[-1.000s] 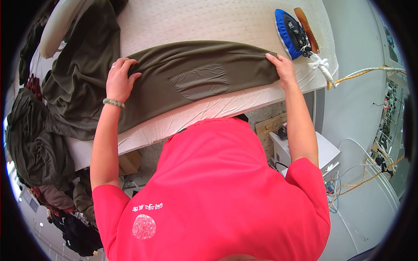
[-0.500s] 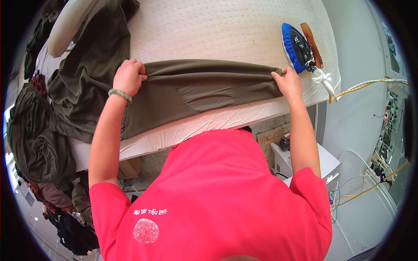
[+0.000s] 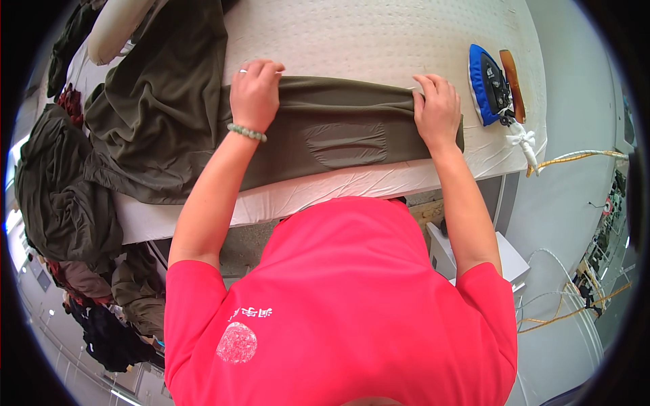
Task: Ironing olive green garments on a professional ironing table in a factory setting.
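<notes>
An olive-green garment [image 3: 284, 159] lies on a white padded table. One long section, like a leg or sleeve, runs to the right and carries a stitched rectangular patch [image 3: 347, 143]. Over the far edge of that section rests my left hand [image 3: 254, 98], its bent fingers reaching just past the cloth and a bead bracelet at the wrist. Near the section's right end is my right hand [image 3: 437, 114], thumb and forefinger apart at the far edge. Shallow folds run between both hands. The rest of the garment is bunched to the left.
On the right of the white table [image 3: 325, 34] lies an iron [image 3: 489, 84] with a blue cover, beside a brown wooden piece [image 3: 512, 86]. Its wrapped cord [image 3: 575, 155] trails right. More dark garments [image 3: 57, 183] hang over the left edge. A pale padded arm [image 3: 115, 30] juts in far left.
My hands have come closer together and moved farther over the table. Their pinch on the cloth has loosened, and the long section now lies flatter. The view has shifted a little.
</notes>
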Available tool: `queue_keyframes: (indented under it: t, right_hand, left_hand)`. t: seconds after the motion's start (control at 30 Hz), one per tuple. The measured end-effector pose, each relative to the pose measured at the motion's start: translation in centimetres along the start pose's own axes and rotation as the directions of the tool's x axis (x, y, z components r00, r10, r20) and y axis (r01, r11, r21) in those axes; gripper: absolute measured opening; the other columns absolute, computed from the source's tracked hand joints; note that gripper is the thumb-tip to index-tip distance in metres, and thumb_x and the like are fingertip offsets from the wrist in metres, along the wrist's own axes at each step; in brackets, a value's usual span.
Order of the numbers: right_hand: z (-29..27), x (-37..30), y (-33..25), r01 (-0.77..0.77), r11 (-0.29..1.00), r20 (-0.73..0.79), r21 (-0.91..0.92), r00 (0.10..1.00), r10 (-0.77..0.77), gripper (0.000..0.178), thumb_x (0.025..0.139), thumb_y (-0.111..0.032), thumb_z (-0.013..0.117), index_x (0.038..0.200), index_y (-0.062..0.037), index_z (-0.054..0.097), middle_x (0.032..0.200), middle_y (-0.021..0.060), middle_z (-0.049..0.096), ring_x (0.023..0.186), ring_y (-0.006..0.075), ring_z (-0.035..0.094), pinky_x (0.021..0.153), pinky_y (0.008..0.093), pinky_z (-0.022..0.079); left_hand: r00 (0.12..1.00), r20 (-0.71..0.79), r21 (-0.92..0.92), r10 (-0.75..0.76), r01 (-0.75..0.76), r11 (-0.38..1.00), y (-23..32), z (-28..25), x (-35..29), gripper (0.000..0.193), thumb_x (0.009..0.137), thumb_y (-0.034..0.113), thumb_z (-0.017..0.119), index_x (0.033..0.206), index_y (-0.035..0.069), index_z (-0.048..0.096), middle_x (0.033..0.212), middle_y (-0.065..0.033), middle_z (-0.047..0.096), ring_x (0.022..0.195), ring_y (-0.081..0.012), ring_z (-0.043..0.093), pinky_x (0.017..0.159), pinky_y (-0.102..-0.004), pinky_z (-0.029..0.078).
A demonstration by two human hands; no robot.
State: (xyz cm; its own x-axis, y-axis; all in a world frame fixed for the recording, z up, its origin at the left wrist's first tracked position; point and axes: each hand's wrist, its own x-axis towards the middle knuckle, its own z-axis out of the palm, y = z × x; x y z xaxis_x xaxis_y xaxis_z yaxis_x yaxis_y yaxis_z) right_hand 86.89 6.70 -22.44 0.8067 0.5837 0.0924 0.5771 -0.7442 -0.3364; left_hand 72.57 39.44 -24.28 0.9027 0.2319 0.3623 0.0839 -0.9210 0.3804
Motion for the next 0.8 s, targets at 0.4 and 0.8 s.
queue_keyframes:
  t: [0.4,0.8]
  right_hand:
    - [0.7,-1.9,-0.8,0.097,0.936,-0.036,-0.339,0.993,-0.116,0.038,0.091,-0.03,0.072,0.123,-0.0096,0.066,0.124,0.0115,0.064,0.114,0.0321,0.061,0.095,0.0404,0.051]
    - [3.2,3.3,-6.9,0.186,0.978,0.187,-0.096,0.968,-0.166,0.014,0.088,-0.015,0.07,0.101,-0.0101,0.066,0.101,0.0054,0.063,0.091,0.0276,0.067,0.076,0.0402,0.056]
  left_hand:
    - [0.992,0.127,0.292,-0.009,-0.029,0.956,-6.8,-4.0,-2.8,0.035,0.091,0.019,0.071,0.125,0.012,0.065,0.128,-0.0078,0.065,0.116,-0.03,0.061,0.098,-0.0402,0.049]
    - [0.934,0.325,0.228,0.15,-0.231,0.946,-6.3,-3.1,-0.4,0.012,0.087,0.013,0.072,0.098,0.009,0.069,0.096,-0.0045,0.068,0.089,-0.0252,0.067,0.073,-0.034,0.055]
